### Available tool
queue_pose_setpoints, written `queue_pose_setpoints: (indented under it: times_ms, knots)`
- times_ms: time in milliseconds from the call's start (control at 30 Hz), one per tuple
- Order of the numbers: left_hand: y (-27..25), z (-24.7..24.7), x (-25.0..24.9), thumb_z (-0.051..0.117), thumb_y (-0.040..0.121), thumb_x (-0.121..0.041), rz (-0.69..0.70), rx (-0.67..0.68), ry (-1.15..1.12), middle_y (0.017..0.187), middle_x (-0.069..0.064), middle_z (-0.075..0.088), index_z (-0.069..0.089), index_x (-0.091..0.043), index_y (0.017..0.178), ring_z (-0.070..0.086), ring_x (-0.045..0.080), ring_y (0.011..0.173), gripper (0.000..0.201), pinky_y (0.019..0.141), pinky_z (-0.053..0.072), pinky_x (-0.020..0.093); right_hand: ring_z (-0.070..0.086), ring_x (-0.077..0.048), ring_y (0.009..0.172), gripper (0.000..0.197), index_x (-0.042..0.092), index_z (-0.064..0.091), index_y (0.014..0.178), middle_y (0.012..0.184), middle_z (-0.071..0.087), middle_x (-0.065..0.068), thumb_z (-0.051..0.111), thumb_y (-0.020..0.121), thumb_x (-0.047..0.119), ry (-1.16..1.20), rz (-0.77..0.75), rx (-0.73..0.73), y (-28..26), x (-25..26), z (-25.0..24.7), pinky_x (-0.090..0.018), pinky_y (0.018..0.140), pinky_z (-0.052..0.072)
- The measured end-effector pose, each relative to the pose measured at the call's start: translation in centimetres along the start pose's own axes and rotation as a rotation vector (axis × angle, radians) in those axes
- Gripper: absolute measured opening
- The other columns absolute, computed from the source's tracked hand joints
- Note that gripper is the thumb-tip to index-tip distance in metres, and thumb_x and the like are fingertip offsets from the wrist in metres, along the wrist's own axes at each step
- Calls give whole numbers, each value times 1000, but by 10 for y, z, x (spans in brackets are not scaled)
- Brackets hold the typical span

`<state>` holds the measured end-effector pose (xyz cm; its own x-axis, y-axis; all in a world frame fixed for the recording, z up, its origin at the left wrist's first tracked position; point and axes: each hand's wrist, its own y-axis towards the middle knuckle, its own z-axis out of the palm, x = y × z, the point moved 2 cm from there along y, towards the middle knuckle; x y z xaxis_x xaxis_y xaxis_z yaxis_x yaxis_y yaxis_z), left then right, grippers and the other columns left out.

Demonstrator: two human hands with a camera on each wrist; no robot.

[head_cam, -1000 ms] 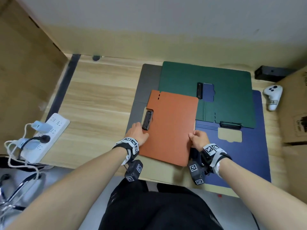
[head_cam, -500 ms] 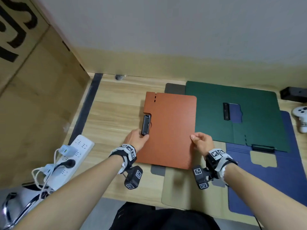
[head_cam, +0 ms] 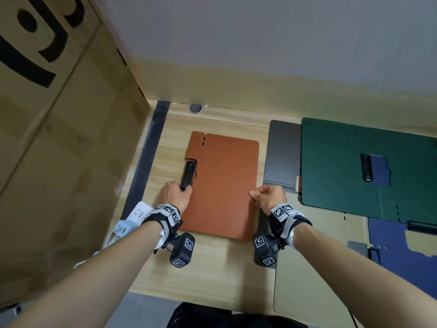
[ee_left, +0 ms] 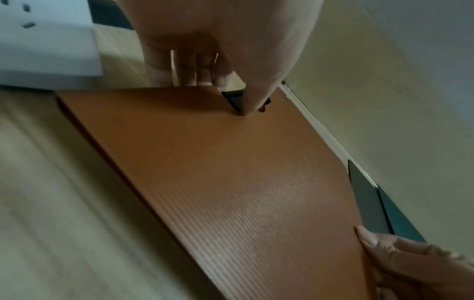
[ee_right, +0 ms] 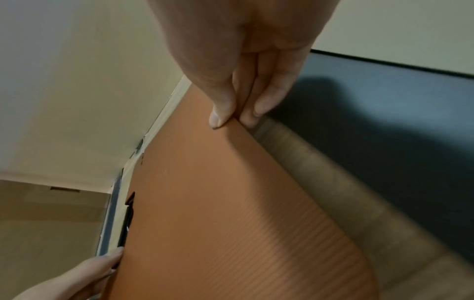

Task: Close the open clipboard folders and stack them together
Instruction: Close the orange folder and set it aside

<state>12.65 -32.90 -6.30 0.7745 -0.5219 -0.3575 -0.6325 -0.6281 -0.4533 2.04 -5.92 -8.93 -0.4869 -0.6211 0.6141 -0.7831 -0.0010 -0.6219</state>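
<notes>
A closed orange clipboard folder lies flat over the bare wood at the table's left, its black clip on the left edge. My left hand pinches that edge at the clip, thumb on top, fingers beneath. My right hand pinches the right edge, thumb above and fingers below. To the right lie the open green folder, a grey one partly under it, a blue one and a tan one. I cannot tell whether the orange folder touches the table.
A tall cardboard box walls off the left side. A white power strip with cables sits at the table's left edge beside my left wrist. The wall runs along the back, with a round cable hole in the tabletop.
Both hands have carried the orange folder leftward, off the pile of open folders and onto the bare left part of the table. The grip on both edges is unchanged.
</notes>
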Motion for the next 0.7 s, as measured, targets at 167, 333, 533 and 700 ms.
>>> queue_pose_setpoints:
  times_ms: [167, 333, 533, 700]
  knots:
    - [1, -2, 3, 54, 81, -51, 16, -42, 33, 96, -3, 64, 65, -23, 96, 63, 22, 85, 33, 75, 56, 40, 69, -19, 80, 23, 21, 69, 74, 80, 73, 3, 79, 75, 42, -189, -25, -59, 0, 10, 8, -33, 81, 57]
    - [3, -5, 10, 64, 79, -55, -6, -37, 61, 91, -3, 62, 55, -22, 93, 61, 22, 82, 37, 75, 55, 39, 66, -19, 79, 19, 22, 70, 75, 79, 71, 5, 77, 76, 40, -310, -66, -47, 0, 20, 12, -33, 77, 57]
    - [5, 3, 7, 77, 72, -50, 33, -118, 110, 117, 5, 56, 52, -17, 115, 55, 25, 108, 59, 92, 50, 43, 66, -15, 79, 15, 27, 65, 67, 80, 70, 10, 73, 79, 29, -360, -142, -29, -3, 21, 9, -29, 74, 55]
    - [-7, 15, -20, 72, 79, -37, 140, -144, 65, 116, 2, 56, 52, -22, 113, 53, 23, 112, 43, 100, 44, 40, 67, -5, 75, 11, 25, 67, 70, 73, 71, 13, 71, 79, 21, -191, -186, -32, -9, -1, -6, -30, 78, 58]
